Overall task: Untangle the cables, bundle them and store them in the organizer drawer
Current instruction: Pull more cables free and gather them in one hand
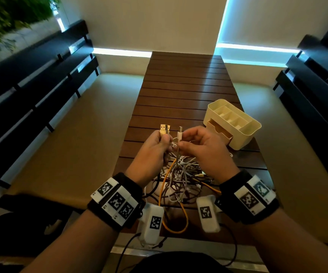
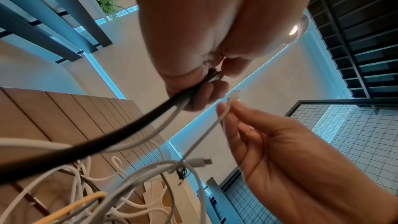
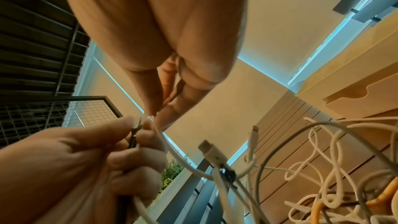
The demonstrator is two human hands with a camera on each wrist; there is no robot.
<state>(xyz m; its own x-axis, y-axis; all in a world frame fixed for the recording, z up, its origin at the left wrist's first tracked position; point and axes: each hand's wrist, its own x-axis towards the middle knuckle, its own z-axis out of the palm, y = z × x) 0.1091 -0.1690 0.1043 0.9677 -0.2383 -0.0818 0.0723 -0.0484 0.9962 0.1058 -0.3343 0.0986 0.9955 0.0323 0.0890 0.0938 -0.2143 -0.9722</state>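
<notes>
A tangle of white, black and orange cables lies on the slatted wooden table below my raised hands. My left hand grips two USB plugs upright, with a black and a white cable trailing from its fist. My right hand pinches a white cable just below its small plug between thumb and forefinger. The two hands are almost touching. A cream organizer with a small drawer stands to the right; the drawer sticks out a little.
Cushioned benches flank the table on both sides, backed by dark slatted rails. A loose white plug hangs from a knot in the tangle. An orange cable loop reaches the table's near edge.
</notes>
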